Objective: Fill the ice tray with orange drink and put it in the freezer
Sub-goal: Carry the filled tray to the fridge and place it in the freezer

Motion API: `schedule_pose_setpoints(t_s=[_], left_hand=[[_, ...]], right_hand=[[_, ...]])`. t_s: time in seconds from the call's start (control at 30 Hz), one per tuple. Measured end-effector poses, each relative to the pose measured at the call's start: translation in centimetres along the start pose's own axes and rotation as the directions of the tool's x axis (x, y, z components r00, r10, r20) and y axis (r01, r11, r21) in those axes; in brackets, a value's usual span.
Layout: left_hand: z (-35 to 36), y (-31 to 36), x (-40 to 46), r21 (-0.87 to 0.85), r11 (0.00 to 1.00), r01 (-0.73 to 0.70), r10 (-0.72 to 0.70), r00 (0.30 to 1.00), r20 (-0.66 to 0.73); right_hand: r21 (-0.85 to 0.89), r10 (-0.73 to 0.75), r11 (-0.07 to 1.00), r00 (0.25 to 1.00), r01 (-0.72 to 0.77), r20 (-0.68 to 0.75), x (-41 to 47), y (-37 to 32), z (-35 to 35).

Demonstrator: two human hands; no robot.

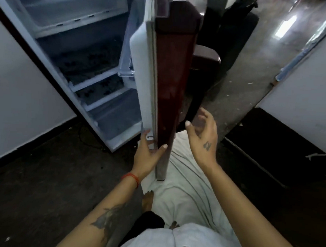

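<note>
A dark red fridge door (172,71) stands open, edge-on to me, with its white inner lining facing left. My left hand (148,150) grips the door's lower edge, fingers on the inner side and thumb on the red face. My right hand (202,138) hovers just right of the door, fingers spread, holding nothing. The fridge cabinet (82,67) is open at the left, showing a pale freezer box at the top and wire shelves below. No ice tray or orange drink shows in this view.
A white cloth (184,180) lies on the dark floor under the door, with a bare foot (147,199) beside it. White walls stand at left (20,83) and right (305,96). A dark red seat (204,58) sits behind the door.
</note>
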State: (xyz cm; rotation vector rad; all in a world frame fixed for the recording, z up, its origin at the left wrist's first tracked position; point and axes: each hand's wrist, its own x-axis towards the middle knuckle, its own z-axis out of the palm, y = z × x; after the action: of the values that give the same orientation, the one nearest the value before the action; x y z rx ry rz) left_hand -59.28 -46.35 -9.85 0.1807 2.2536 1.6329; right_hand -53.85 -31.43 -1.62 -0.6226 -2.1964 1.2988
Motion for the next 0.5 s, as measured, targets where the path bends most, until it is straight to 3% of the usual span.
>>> schedule_pose_setpoints(t_s=[0.13, 0.23, 0.33, 0.5], left_hand=[[3.7, 2.3, -0.1, 0.063, 0.997, -0.049, 0.026, 0.946, 0.324], [6.0, 4.3, 0.6, 0.108, 0.986, -0.131, 0.067, 0.884, 0.462], [7.8, 5.7, 2.7, 0.110, 0.981, -0.163, 0.097, 0.889, 0.448], [9.7, 7.1, 8.7, 0.193, 0.974, -0.116, 0.059, 0.958, 0.282]], right_hand=[[0.030, 0.027, 0.999, 1.000, -0.027, -0.005, -1.6, 1.5, -1.1], [0.008, 0.071, 0.997, 0.993, -0.071, -0.098, 0.0, 2.3, -2.5], [-0.019, 0.111, 0.993, 0.971, -0.117, -0.214, 2.9, 3.9, -4.3], [0.057, 0.211, 0.977, 0.889, -0.206, -0.407, 7.6, 6.3, -5.6]])
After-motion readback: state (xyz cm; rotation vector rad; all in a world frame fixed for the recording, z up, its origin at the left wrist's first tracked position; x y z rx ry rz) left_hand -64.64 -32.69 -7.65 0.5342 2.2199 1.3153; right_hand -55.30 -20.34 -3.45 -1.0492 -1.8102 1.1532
